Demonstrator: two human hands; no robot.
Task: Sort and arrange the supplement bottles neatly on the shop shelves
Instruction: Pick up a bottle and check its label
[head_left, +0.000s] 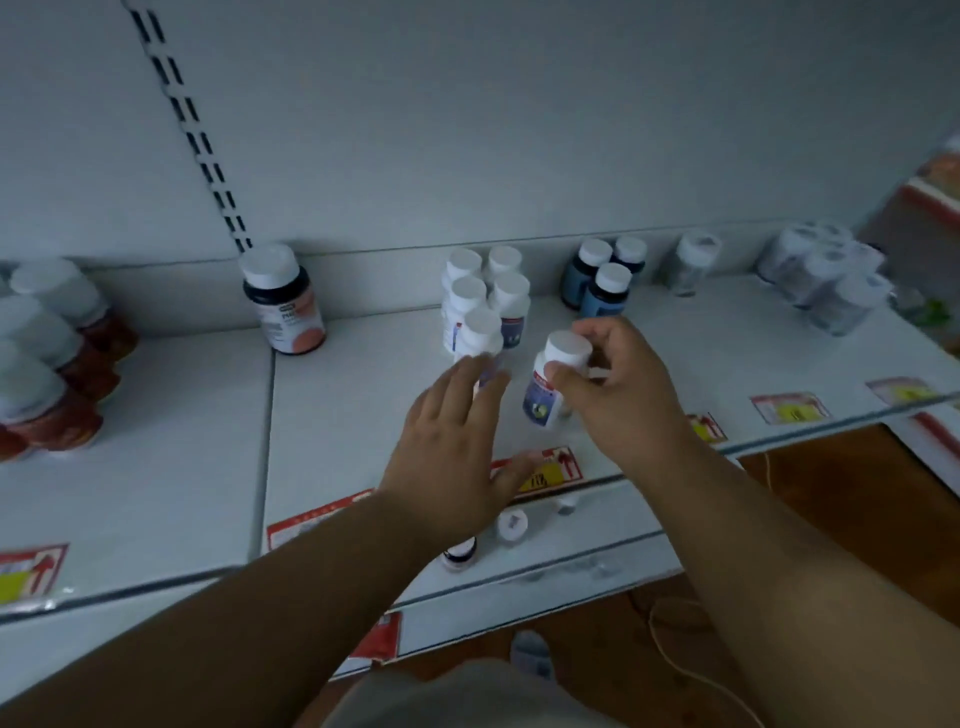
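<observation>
— What was in hand on the shelf (363, 395)?

— A white-capped bottle (553, 379), tilted, sat gripped in the person's right hand (618, 384), thumb and fingers curled round its cap and shoulder, just right of a cluster of matching white bottles (483, 301) standing in two short rows toward the back panel.

— And the left hand (452, 441)?

— It reached out flat, fingers straight and spread, holding nothing, its fingertips at the nearest bottle of that cluster; blur hid whether they touched.

— Which step did it appear to be?

— Apparently adding the held bottle to its own kind. The next move would call for setting it upright in the near gap beside the front bottle, without knocking the row.

— Anything else around?

— A dark orange-label bottle (285, 306) far left, blue bottles (602, 280) to the right, price tags (789, 408) along the near edge.
</observation>
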